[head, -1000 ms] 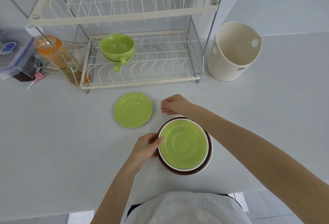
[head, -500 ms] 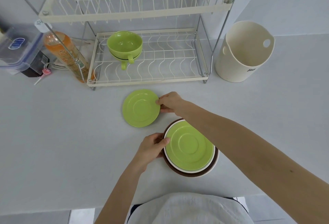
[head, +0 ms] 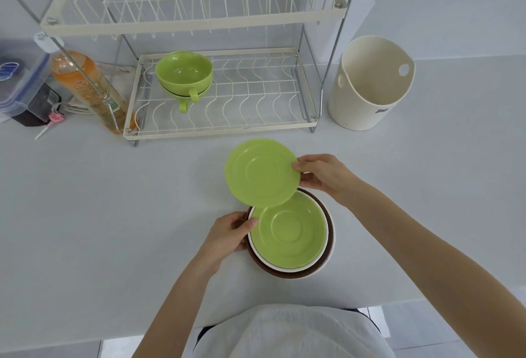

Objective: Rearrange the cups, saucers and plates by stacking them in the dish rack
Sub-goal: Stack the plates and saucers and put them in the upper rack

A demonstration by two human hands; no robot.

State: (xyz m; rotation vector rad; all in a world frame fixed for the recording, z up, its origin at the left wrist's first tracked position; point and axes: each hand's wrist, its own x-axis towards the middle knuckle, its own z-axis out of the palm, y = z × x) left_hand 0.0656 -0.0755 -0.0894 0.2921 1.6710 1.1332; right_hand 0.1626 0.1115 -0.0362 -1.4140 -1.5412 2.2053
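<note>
My right hand (head: 324,177) pinches the right rim of a green saucer (head: 262,172), lifted off the counter and overlapping the far edge of a stack. That stack is a second green saucer (head: 289,234) on a white plate (head: 287,268) on a brown plate (head: 284,274). My left hand (head: 227,234) grips the stack's left rim. Nested green cups (head: 184,71) sit at the back left of the dish rack's lower shelf (head: 222,131).
The rack's upper tier (head: 193,23) holds nothing. A cream plastic bucket (head: 370,84) stands right of the rack. An orange bottle (head: 85,87) and a clear lidded box (head: 20,78) stand to the left. The counter's front edge runs close to my body.
My right hand took hold of the loose green saucer, lifted it off the counter and carried it right, over the stack's far edge. The left hand stays on the stack.
</note>
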